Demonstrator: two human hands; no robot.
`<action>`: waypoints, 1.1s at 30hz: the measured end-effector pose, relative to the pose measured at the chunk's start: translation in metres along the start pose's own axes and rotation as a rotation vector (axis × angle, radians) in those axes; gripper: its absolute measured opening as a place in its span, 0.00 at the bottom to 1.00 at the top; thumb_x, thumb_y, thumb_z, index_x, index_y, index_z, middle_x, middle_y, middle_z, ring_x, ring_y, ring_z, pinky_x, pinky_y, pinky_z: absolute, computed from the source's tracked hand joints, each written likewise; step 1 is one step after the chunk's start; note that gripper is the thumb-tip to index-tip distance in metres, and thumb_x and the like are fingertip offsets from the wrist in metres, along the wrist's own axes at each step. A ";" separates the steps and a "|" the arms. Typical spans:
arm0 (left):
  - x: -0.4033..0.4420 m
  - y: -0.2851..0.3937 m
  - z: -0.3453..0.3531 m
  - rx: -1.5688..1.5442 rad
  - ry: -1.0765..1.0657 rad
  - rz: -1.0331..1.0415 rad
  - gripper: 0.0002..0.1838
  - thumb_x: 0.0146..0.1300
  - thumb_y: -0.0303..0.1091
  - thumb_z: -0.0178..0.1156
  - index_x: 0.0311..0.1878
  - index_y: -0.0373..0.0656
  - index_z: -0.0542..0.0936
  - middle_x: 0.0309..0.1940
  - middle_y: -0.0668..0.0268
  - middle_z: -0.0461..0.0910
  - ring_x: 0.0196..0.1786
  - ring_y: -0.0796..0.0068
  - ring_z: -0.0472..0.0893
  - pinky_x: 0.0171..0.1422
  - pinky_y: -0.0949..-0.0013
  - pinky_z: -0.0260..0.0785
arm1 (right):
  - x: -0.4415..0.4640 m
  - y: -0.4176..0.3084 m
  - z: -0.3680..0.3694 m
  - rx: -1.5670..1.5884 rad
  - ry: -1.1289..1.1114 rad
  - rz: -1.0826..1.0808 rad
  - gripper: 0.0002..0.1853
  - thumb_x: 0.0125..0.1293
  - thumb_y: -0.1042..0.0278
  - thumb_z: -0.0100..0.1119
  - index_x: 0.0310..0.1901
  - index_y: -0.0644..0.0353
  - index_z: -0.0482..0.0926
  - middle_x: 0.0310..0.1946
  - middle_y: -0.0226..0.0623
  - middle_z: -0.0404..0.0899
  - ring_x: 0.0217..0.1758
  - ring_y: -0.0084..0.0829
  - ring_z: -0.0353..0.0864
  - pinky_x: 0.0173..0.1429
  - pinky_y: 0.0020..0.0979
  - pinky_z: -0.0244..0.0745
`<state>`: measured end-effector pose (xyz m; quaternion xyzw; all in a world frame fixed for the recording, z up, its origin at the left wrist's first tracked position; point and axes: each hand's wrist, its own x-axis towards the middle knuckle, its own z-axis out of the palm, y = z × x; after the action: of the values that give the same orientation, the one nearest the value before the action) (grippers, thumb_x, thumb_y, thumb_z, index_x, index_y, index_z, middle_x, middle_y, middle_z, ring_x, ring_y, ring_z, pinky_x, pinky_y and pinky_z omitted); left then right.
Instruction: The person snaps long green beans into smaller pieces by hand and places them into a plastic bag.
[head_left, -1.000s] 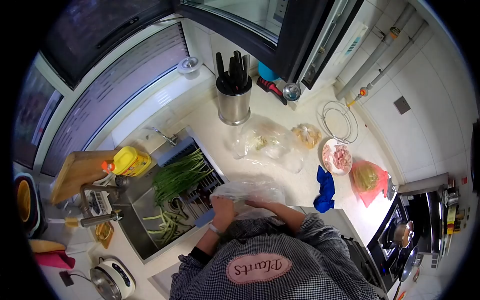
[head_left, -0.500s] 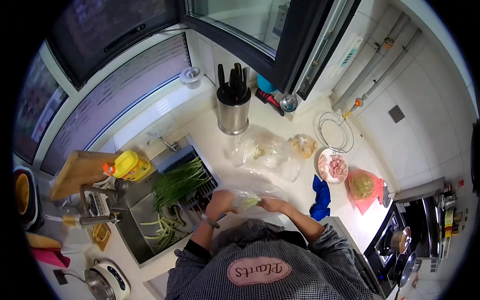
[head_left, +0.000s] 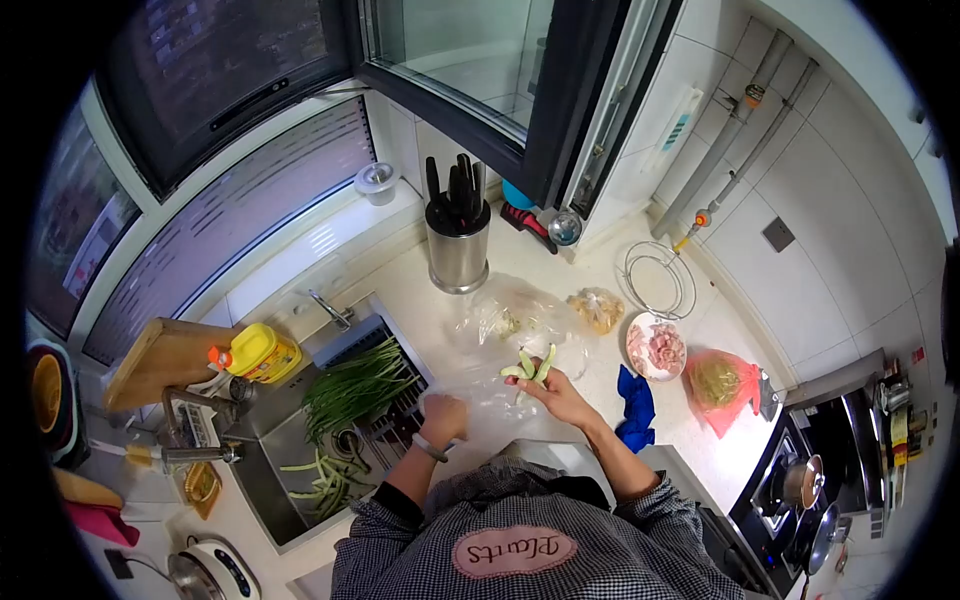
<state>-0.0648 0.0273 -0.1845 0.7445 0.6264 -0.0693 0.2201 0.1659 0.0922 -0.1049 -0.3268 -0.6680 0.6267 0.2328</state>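
My right hand (head_left: 562,399) is closed around several pale green vegetable strips (head_left: 532,368), which stick out between its fingers above the counter edge. To its left, my left hand (head_left: 443,418) is closed on a clear plastic bag (head_left: 490,405), whose film spreads between the two hands. Similar pale green strips (head_left: 325,478) lie loose in the sink (head_left: 268,462). Long green stalks (head_left: 360,388) rest on the dark drain rack at the sink's right side. Another clear bag (head_left: 520,312), with small pale bits inside, lies behind my hands.
A steel knife holder (head_left: 459,258) stands behind the bags. To the right are a plate of raw meat (head_left: 656,347), blue cloth or plastic (head_left: 636,408), a red bag (head_left: 722,387) and the stove with a pot (head_left: 802,482). A yellow bottle (head_left: 262,353) stands behind the sink.
The right hand has come up out of the clear bag with the pale green strips, which earlier were inside the plastic. The left hand still grips the bag.
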 end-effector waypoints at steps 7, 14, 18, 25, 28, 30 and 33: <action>0.004 0.009 0.027 0.289 -0.341 -0.069 0.25 0.33 0.55 0.77 0.36 0.54 0.88 0.38 0.66 0.85 0.41 0.64 0.84 0.45 0.60 0.74 | 0.003 0.016 -0.006 1.019 0.221 -0.011 0.09 0.73 0.68 0.51 0.49 0.62 0.76 0.50 0.41 0.77 0.56 0.36 0.76 0.67 0.37 0.70; -0.003 0.005 0.055 0.092 -0.212 0.056 0.21 0.34 0.50 0.77 0.29 0.46 0.86 0.33 0.59 0.84 0.38 0.56 0.82 0.46 0.55 0.73 | 0.005 0.013 -0.025 1.169 0.448 -0.175 0.09 0.74 0.65 0.50 0.48 0.59 0.74 0.51 0.46 0.78 0.53 0.36 0.78 0.64 0.37 0.73; -0.030 0.024 -0.018 -0.158 0.174 0.436 0.18 0.45 0.46 0.71 0.28 0.37 0.83 0.31 0.53 0.83 0.37 0.50 0.81 0.41 0.55 0.72 | -0.001 -0.017 -0.013 0.869 0.474 -0.192 0.07 0.76 0.66 0.46 0.48 0.58 0.70 0.49 0.45 0.79 0.44 0.28 0.77 0.55 0.29 0.72; -0.087 0.100 -0.187 -0.534 0.379 0.120 0.24 0.57 0.47 0.67 0.49 0.40 0.78 0.49 0.55 0.79 0.50 0.57 0.76 0.52 0.61 0.67 | -0.002 -0.048 0.047 0.216 0.529 -0.196 0.08 0.76 0.69 0.46 0.48 0.63 0.71 0.46 0.39 0.80 0.50 0.24 0.75 0.58 0.29 0.70; -0.064 0.093 -0.156 -0.524 0.879 0.315 0.22 0.61 0.41 0.63 0.54 0.39 0.75 0.57 0.57 0.73 0.58 0.57 0.71 0.62 0.59 0.62 | -0.006 -0.031 0.067 0.074 0.374 -0.204 0.09 0.73 0.73 0.46 0.50 0.65 0.71 0.45 0.41 0.79 0.50 0.27 0.76 0.57 0.29 0.71; -0.054 0.088 -0.141 -0.629 0.735 0.359 0.17 0.65 0.32 0.57 0.55 0.37 0.74 0.57 0.56 0.74 0.65 0.54 0.66 0.72 0.55 0.52 | -0.010 -0.062 0.083 0.016 0.381 -0.069 0.03 0.65 0.79 0.47 0.36 0.65 0.72 0.34 0.43 0.76 0.40 0.30 0.75 0.47 0.32 0.71; -0.057 0.074 -0.125 -0.434 0.779 0.389 0.15 0.66 0.31 0.56 0.54 0.37 0.74 0.51 0.56 0.78 0.60 0.57 0.73 0.66 0.59 0.62 | -0.013 -0.060 0.079 -0.194 0.252 -0.241 0.03 0.63 0.79 0.53 0.37 0.67 0.75 0.36 0.46 0.77 0.41 0.36 0.77 0.48 0.35 0.72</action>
<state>-0.0266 0.0187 -0.0334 0.7554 0.5114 0.3890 0.1284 0.1092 0.0290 -0.0523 -0.3414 -0.7251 0.4810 0.3553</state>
